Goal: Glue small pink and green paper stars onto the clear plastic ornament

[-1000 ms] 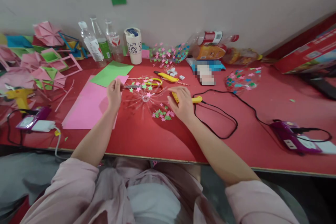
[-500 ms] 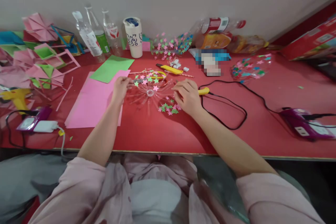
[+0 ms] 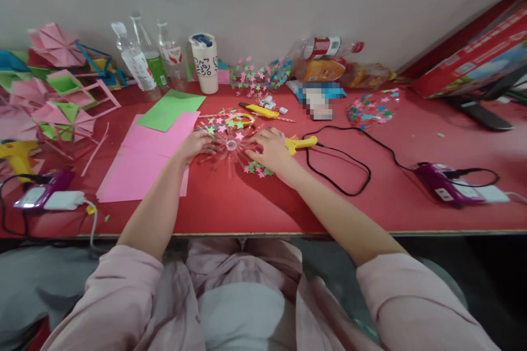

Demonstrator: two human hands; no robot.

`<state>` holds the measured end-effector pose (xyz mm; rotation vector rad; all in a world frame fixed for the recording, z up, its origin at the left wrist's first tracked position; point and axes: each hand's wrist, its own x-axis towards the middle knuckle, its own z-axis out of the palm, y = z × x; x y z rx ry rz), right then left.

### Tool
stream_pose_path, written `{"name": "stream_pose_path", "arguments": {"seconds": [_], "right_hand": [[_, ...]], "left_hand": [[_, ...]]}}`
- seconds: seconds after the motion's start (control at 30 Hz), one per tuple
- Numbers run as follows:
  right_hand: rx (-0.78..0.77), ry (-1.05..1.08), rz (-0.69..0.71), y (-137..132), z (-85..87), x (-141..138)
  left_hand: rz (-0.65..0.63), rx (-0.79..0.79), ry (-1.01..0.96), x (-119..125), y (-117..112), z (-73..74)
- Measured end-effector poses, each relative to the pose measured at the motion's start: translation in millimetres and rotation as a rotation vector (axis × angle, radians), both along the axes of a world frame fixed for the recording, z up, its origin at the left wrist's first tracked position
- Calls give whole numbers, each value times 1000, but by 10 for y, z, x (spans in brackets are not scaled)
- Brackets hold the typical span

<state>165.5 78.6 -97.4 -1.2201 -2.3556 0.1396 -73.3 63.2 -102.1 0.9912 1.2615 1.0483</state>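
A clear plastic bottle piece (image 3: 231, 145), cut into strips that fan out round its mouth, lies on the red table with pink and green stars on its far strips. From the left, my left hand (image 3: 198, 145) reaches over the strips with its fingers stretched out. On the other side my right hand (image 3: 269, 149) rests by the strips, thumb and fingers apart. Loose pink and green stars (image 3: 257, 169) lie partly beneath my right hand. A yellow glue gun (image 3: 302, 143) lies just right of that hand, its front end partly hidden.
Pink paper (image 3: 142, 170) and a green sheet (image 3: 171, 109) lie left. Behind are a yellow utility knife (image 3: 265, 112), a white tumbler (image 3: 205, 66) and several bottles. A black cable (image 3: 364, 148) loops right to a purple power strip (image 3: 442, 184). Paper crafts (image 3: 61, 88) crowd the far left.
Both hands have moved inward to the bottle piece, and my left fingers have spread over its strips. More of the glue gun shows. The view has shifted slightly.
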Motion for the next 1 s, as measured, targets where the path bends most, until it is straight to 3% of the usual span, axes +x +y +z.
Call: {"name": "stream_pose_path", "arguments": {"seconds": [0.2,0.6,0.8,1.0], "right_hand": [[-104,2,6,-65,-50,-88],[-194,221,105,32,55,-99],[-267,401,163,-67,177,40],[-354,541,126,-98,328,211]], "left_hand": [[-62,-20,-24,10,-23,8],[-94,-40,-155,110,-91,95],[-60,-19,-298,174,-146,162],[-125,-41,-377,212,-240,290]]}}
